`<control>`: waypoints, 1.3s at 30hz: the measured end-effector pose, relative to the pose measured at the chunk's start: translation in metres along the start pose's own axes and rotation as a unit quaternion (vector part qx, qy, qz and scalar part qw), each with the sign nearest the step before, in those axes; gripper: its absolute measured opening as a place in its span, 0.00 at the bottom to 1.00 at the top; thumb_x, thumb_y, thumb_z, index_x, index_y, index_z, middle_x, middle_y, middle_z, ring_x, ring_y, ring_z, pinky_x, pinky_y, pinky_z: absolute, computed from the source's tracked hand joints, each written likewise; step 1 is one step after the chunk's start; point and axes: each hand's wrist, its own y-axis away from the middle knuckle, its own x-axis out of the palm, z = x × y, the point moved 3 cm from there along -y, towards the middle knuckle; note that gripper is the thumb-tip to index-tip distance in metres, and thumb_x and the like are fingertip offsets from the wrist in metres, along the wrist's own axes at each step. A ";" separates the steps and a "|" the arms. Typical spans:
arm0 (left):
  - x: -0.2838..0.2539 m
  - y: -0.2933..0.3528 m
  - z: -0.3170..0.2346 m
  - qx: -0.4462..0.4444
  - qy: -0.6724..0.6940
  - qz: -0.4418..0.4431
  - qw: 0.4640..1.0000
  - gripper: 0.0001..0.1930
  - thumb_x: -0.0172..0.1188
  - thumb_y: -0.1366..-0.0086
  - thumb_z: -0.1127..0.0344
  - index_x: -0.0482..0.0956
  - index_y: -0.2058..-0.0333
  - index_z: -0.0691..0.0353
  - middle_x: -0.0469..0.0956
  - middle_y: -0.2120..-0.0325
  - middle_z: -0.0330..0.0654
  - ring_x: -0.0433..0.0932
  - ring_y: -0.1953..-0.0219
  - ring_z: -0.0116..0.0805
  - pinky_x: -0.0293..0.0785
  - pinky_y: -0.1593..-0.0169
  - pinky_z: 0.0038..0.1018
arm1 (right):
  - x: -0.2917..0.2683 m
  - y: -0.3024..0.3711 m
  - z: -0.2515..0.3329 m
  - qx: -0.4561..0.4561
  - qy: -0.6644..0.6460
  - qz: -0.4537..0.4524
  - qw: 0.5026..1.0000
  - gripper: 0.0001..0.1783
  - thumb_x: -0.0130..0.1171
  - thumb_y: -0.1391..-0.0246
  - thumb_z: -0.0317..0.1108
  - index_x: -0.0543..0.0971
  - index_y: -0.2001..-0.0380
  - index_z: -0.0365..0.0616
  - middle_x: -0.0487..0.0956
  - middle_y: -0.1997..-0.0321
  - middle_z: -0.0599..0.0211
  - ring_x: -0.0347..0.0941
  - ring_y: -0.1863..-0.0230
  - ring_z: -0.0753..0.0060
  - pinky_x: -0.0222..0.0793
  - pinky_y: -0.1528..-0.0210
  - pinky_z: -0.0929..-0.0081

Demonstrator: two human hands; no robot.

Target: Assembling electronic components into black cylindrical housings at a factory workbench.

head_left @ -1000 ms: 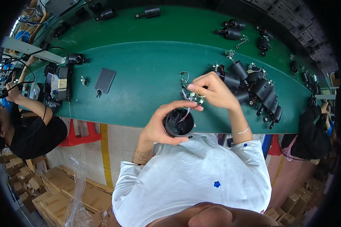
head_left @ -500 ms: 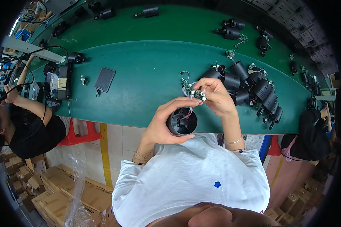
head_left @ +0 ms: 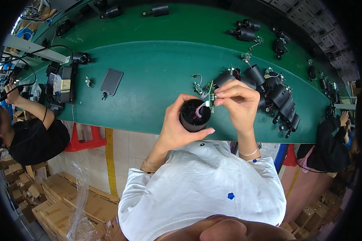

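The left hand (head_left: pixel 176 123) is closed around a black cup (head_left: pixel 193 128) at the near edge of the green table (head_left: pixel 149 80), and the right hand (head_left: pixel 240 103) pinches a circuit board (head_left: pixel 211 97) just beside its rim. Pulling the two too far apart could tear loose the thin wires (head_left: pixel 200 108) joining them. Dark printing marks a cardboard box (head_left: pixel 62 219) below; none is legible on cup or board.

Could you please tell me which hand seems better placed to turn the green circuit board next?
Probably the right hand: it pinches the green circuit board near the opening of the black housing, while the left hand is wrapped around that housing.
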 end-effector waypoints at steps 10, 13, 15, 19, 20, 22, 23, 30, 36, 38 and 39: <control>-0.001 -0.002 -0.013 0.069 -0.112 -0.051 0.990 0.29 0.74 0.67 0.71 0.76 0.60 0.68 0.80 0.69 0.44 0.76 0.71 0.32 0.74 0.61 0.24 | 0.014 -0.001 0.023 -0.106 0.114 0.050 0.986 0.10 0.68 0.67 0.16 0.85 0.76 0.39 0.82 0.71 0.63 0.73 0.72 0.73 0.70 0.68 0.82; -0.001 -0.003 -0.012 0.074 -0.114 -0.052 0.989 0.29 0.73 0.69 0.72 0.77 0.62 0.69 0.80 0.71 0.44 0.76 0.72 0.31 0.74 0.62 0.23 | 0.015 -0.003 0.026 -0.120 0.131 0.054 0.983 0.10 0.69 0.68 0.16 0.85 0.76 0.39 0.82 0.71 0.64 0.73 0.72 0.74 0.69 0.68 0.81; -0.002 -0.004 -0.011 0.079 -0.114 -0.036 0.990 0.29 0.72 0.69 0.71 0.77 0.61 0.69 0.80 0.71 0.44 0.76 0.72 0.31 0.74 0.63 0.23 | 0.010 -0.007 0.029 -0.146 0.149 0.038 0.977 0.10 0.70 0.68 0.17 0.84 0.77 0.38 0.82 0.72 0.63 0.72 0.72 0.73 0.69 0.69 0.81; -0.001 -0.004 -0.011 0.082 -0.110 -0.022 0.990 0.29 0.71 0.69 0.72 0.76 0.61 0.69 0.80 0.71 0.43 0.75 0.73 0.31 0.73 0.64 0.23 | 0.009 -0.009 0.032 -0.171 0.169 0.039 0.970 0.10 0.70 0.68 0.17 0.84 0.77 0.38 0.82 0.72 0.62 0.72 0.73 0.73 0.68 0.70 0.81; -0.001 -0.004 -0.012 0.079 -0.106 -0.025 0.991 0.28 0.71 0.68 0.72 0.76 0.61 0.68 0.80 0.70 0.43 0.75 0.73 0.32 0.73 0.64 0.24 | 0.011 -0.008 0.032 -0.169 0.170 0.056 0.969 0.10 0.70 0.68 0.17 0.84 0.77 0.39 0.82 0.72 0.63 0.72 0.73 0.73 0.68 0.70 0.81; 0.000 -0.003 -0.012 0.074 -0.099 -0.032 0.992 0.27 0.70 0.67 0.72 0.76 0.61 0.67 0.80 0.69 0.43 0.74 0.73 0.34 0.71 0.64 0.25 | 0.015 -0.005 0.032 -0.166 0.171 0.091 0.967 0.10 0.68 0.67 0.16 0.85 0.76 0.39 0.82 0.71 0.66 0.72 0.73 0.74 0.68 0.70 0.82; 0.000 -0.003 -0.012 0.074 -0.099 -0.032 0.992 0.27 0.70 0.67 0.72 0.76 0.61 0.67 0.80 0.69 0.43 0.74 0.73 0.34 0.71 0.64 0.25 | 0.017 -0.005 0.031 -0.165 0.170 0.091 0.967 0.10 0.68 0.67 0.16 0.85 0.76 0.39 0.82 0.71 0.66 0.72 0.73 0.74 0.68 0.70 0.82; 0.001 -0.007 -0.009 0.091 -0.074 -0.021 0.993 0.27 0.71 0.68 0.72 0.76 0.62 0.66 0.79 0.73 0.41 0.72 0.76 0.31 0.71 0.67 0.23 | 0.029 -0.003 0.030 -0.194 0.149 0.110 0.963 0.11 0.67 0.68 0.16 0.85 0.76 0.40 0.82 0.70 0.66 0.72 0.73 0.74 0.68 0.71 0.82; 0.006 -0.006 -0.015 0.138 -0.100 -0.039 0.985 0.27 0.73 0.67 0.71 0.76 0.63 0.66 0.79 0.75 0.40 0.71 0.78 0.29 0.71 0.69 0.22 | 0.034 -0.007 0.038 -0.239 0.130 0.088 0.958 0.11 0.66 0.68 0.16 0.85 0.76 0.39 0.82 0.70 0.66 0.71 0.74 0.74 0.68 0.71 0.81; 0.007 -0.006 -0.017 0.152 -0.112 -0.046 0.981 0.27 0.73 0.67 0.71 0.76 0.63 0.66 0.79 0.75 0.39 0.71 0.78 0.29 0.71 0.69 0.22 | 0.035 -0.008 0.040 -0.248 0.124 0.084 0.957 0.11 0.66 0.69 0.16 0.84 0.76 0.39 0.82 0.70 0.66 0.71 0.74 0.74 0.68 0.71 0.81; 0.006 -0.006 -0.017 0.139 -0.097 -0.045 0.984 0.26 0.73 0.67 0.71 0.76 0.63 0.66 0.79 0.75 0.39 0.71 0.78 0.29 0.71 0.69 0.22 | 0.035 -0.008 0.040 -0.247 0.129 0.092 0.956 0.11 0.66 0.69 0.16 0.84 0.76 0.39 0.82 0.70 0.66 0.71 0.74 0.73 0.68 0.71 0.81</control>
